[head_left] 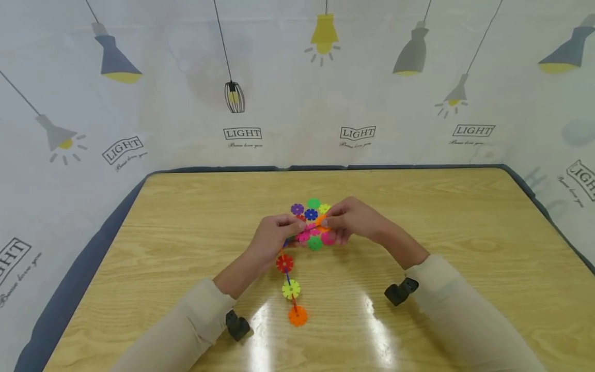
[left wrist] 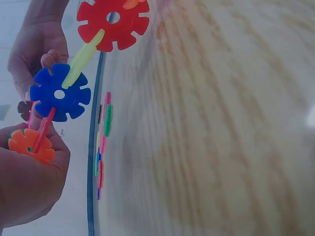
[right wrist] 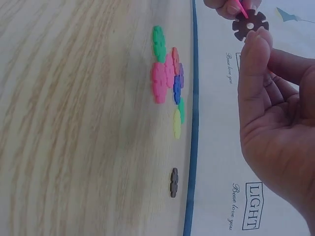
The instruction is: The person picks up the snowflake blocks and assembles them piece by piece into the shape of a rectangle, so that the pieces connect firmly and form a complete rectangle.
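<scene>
A chain of notched plastic discs runs from the hands toward the table's near side, with a red disc (head_left: 284, 264), a yellow disc (head_left: 291, 289) and an orange disc (head_left: 298, 315) at its near end. My left hand (head_left: 271, 240) pinches its far part, beside an orange disc (left wrist: 30, 145) and a blue disc (left wrist: 47, 96). Between the thumb and fingers of my right hand (head_left: 355, 219) is a brown disc (right wrist: 241, 23). A pink disc (right wrist: 241, 7), seen edge-on, meets that brown one; fingers partly hide the joint.
Several loose discs lie grouped beyond and beneath the hands, among them a green disc (head_left: 313, 203), a purple disc (head_left: 297, 209) and a blue disc (head_left: 311, 214). Another brown disc (right wrist: 174, 183) lies apart. A printed curtain (head_left: 288, 103) hangs behind the wooden table (head_left: 186, 232).
</scene>
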Tool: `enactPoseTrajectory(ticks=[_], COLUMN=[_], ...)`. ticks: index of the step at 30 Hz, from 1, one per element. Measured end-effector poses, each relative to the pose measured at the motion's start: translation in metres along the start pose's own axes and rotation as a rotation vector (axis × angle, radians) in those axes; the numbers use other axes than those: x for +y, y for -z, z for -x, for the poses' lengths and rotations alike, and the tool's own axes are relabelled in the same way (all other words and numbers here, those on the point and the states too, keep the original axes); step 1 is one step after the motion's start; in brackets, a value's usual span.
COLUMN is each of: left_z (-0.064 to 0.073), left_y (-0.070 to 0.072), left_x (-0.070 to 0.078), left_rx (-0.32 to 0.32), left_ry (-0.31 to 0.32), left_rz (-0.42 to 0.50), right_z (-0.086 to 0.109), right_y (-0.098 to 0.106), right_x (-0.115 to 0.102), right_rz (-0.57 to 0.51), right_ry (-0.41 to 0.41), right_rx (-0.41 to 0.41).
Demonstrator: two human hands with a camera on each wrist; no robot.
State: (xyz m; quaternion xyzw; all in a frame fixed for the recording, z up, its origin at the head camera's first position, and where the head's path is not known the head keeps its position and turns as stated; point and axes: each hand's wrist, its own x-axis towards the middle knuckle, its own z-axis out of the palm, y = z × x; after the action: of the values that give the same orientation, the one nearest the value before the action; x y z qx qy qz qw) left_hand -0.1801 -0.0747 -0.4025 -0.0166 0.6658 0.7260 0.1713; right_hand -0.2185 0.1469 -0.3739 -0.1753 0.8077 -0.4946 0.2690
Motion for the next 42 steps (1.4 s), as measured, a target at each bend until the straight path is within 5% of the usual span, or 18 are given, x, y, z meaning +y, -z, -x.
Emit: enactPoseTrajectory(ticks=[10,19,42], left_z=[0.002,0.004,0.009], left_y=[0.008,0.020,0.030], left_x=[0.004,0.005,0.008], left_rx=[0.020,0.099,0.016], left_ry=[-0.043,-0.019,-0.010], left_rz=[-0.061,-0.063,0.058], right_z=[-0.002,-0.001,-0.009], right_y=[0.000,0.010,-0.010], right_x=[-0.005,0.024,0.044], right_rz=[-0.014,-0.044,0.160], right_ry=[-0.006,-0.059,-0.119], right_rx=[-0.009,0.011,-0.003])
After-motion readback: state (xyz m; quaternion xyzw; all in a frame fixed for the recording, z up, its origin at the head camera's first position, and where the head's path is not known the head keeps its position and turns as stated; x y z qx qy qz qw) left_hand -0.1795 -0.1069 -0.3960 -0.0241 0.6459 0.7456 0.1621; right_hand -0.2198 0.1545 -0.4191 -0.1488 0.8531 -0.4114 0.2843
